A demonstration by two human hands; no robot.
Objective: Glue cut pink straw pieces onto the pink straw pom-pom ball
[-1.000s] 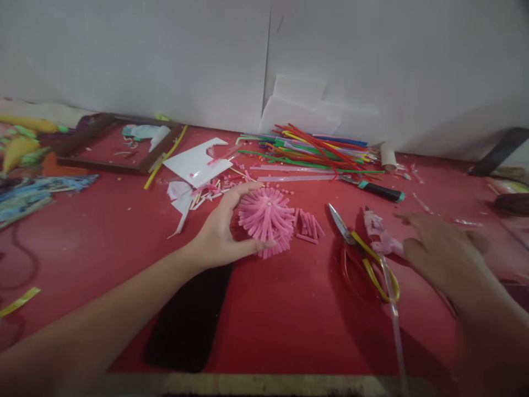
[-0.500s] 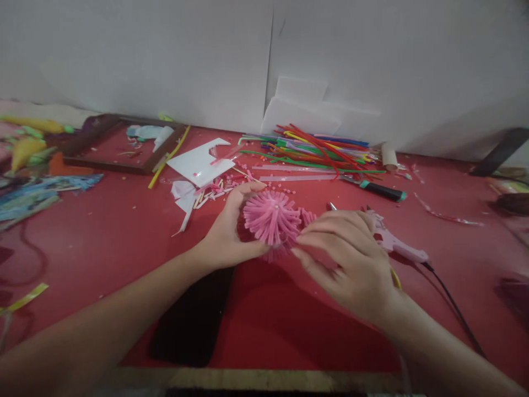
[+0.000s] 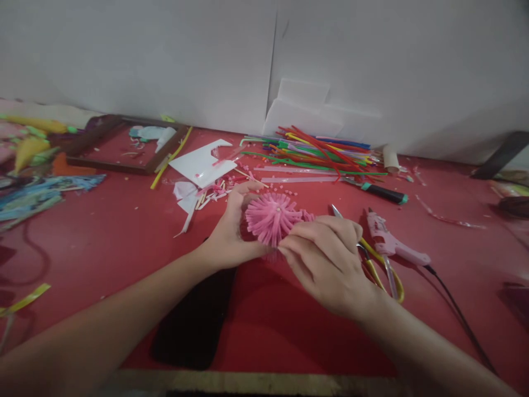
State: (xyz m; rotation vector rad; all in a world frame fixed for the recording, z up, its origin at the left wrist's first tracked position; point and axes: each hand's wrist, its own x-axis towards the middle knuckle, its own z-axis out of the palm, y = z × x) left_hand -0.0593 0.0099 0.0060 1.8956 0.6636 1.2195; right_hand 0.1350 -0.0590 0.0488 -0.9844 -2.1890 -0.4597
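Note:
A pink spiky ball made of short straw pieces (image 3: 270,216) sits at the middle of the red table (image 3: 103,231). My left hand (image 3: 229,231) is wrapped round its left side and holds it. My right hand (image 3: 326,259) has its fingers bent and pressed against the ball's right lower side; whether a straw piece is pinched there is hidden. A pink glue gun (image 3: 390,245) lies just right of my right hand, its black cord running off to the right.
Yellow-handled scissors (image 3: 374,259) lie by the glue gun. A pile of coloured straws (image 3: 314,149) and a black-and-teal knife (image 3: 382,193) are further back. White card (image 3: 202,162), pink cuttings, a wooden frame (image 3: 119,140) and a black phone (image 3: 194,320) lie left and near.
My right hand left the glue gun at the right, came across to the ball and now presses on its lower right side. The left hand has kept its hold.

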